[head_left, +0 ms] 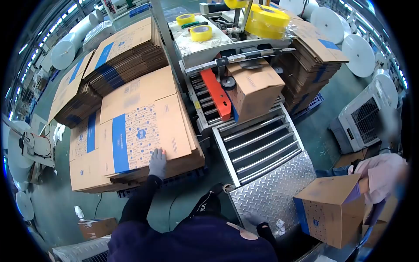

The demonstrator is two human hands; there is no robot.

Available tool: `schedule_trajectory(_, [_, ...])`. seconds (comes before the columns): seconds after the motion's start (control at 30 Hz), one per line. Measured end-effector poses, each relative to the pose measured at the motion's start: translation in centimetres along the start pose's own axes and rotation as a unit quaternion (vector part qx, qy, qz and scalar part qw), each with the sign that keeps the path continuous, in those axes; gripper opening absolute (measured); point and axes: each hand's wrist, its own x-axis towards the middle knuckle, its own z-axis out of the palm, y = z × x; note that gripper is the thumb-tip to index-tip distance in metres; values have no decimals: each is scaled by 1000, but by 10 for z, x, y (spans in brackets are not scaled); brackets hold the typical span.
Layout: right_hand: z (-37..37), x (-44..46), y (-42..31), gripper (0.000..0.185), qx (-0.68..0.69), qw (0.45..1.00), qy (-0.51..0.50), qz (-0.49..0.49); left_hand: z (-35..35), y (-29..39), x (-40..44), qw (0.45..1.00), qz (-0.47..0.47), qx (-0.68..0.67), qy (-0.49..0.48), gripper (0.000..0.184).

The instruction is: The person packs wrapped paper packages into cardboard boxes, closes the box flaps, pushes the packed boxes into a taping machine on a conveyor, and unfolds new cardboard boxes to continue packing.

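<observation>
My left hand, in a grey glove with bare fingertips, lies with fingers stretched on the near edge of a flattened cardboard box at the top of a stack. The box carries a blue band and blue print. My right hand, gloved in grey too, rests low over the diamond-patterned metal plate; its fingers look extended, and nothing shows in it. Beside it lies a crumpled white scrap. Beyond the plate, a closed carton stands in the taping machine at the roller conveyor.
On the right, a co-worker's hand reaches into an open carton. Taller stacks of flat boxes stand at the far left. Yellow tape rolls sit above the machine. An air cooler stands at the right.
</observation>
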Motion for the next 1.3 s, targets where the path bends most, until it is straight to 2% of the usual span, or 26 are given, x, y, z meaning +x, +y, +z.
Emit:
schedule_trajectory(0.03, [22, -17, -14, 41, 1, 997, -74, -20, 15, -9, 3, 999, 24, 8, 43, 43])
schedule_trajectory(0.1, [3, -89, -56, 42, 282, 951, 28, 127, 5, -15, 8, 998, 40, -11, -38, 29])
schedule_trajectory(0.13, [4, -112, -60, 31, 392, 901, 3, 186, -11, -16, 9, 994, 86, 16, -66, 26])
schedule_trajectory(0.17, [13, -133, -51, 24, 185, 977, 66, 85, -35, -16, 11, 986, 132, 43, -92, 23])
schedule_trajectory(0.2, [27, -152, -34, 22, -36, 992, 121, -15, -52, -19, 15, 974, 178, 70, -118, 20])
schedule_trajectory(0.23, [38, -152, -13, 24, -143, 989, 27, 6, -39, -37, 29, 981, 137, 112, -78, 17])
schedule_trajectory(0.27, [59, -170, 7, 24, -110, 983, 139, 55, -56, -46, 37, 985, 76, 143, -56, 30])
schedule_trajectory(0.3, [-10, -204, -38, 27, 65, 964, 172, 190, -65, -53, 37, 978, -17, 197, 67, 51])
schedule_trajectory(0.33, [62, -185, 26, 34, 108, 941, 222, 231, -104, -44, 36, 986, -78, 138, 58, 68])
schedule_trajectory(0.37, [-35, -231, -49, 43, 267, 877, 243, 316, -118, -37, 33, 992, -94, 89, 1, 72])
schedule_trajectory(0.43, [-19, -235, -31, 55, 311, 856, 330, 249, -108, -19, 25, 987, -20, 97, -127, 75])
schedule_trajectory(0.53, [-14, -258, -48, 52, 247, 873, 357, 223, -90, 33, 14, 990, -21, 102, -97, 84])
schedule_trajectory(0.57, [-10, -270, -60, 51, 261, 879, 334, 219, -79, 47, 19, 991, -22, 87, -95, 86])
schedule_trajectory(0.63, [4, -285, -80, 50, 290, 887, 290, 210, -56, 67, 33, 995, 18, 94, -31, 62])
schedule_trajectory(0.7, [50, -298, -79, 53, 195, 933, 246, 177, -44, 84, 51, 995, 35, 93, -4, 49])
schedule_trajectory(0.77, [55, -308, -117, 57, 331, 870, 221, 290, -41, 94, 81, 996, 27, 86, -12, 45])
schedule_trajectory(0.83, [109, -301, -115, 62, 325, 874, 173, 316, -18, 91, 100, 996, 21, 90, -12, 42])
schedule_trajectory(0.97, [120, -291, -149, 63, 344, 854, 65, 384, -6, 77, 76, 996, 38, 79, -27, 35])
schedule_trajectory(1.03, [123, -282, -144, 59, 389, 842, 42, 370, -7, 45, 46, 992, 114, 5, 45, 36])
schedule_trajectory(1.1, [134, -263, -138, 53, 342, 882, 71, 316, -18, 10, 22, 957, 130, 26, 256, 36])
schedule_trajectory(1.13, [162, -246, -115, 56, 331, 903, 75, 263, -4, -7, 21, 970, -36, -140, 194, 40])
schedule_trajectory(1.17, [180, -233, -106, 59, 320, 919, 84, 215, -6, -33, -5, 991, -51, -59, 105, 45])
schedule_trajectory(1.2, [156, -221, -105, 58, 269, 933, 52, 234, -9, -59, -31, 998, -50, 25, 14, 51])
schedule_trajectory(1.23, [128, -215, -107, 60, 266, 931, 77, 238, -2, -81, -51, 999, -17, 28, 41, 54])
schedule_trajectory(1.27, [28, -232, -149, 62, 335, 883, 140, 297, 29, -110, -45, 998, 31, 21, 42, 57])
schedule_trajectory(1.3, [41, -193, -105, 64, 260, 916, 131, 277, 5, -110, -39, 998, 55, 5, 33, 55])
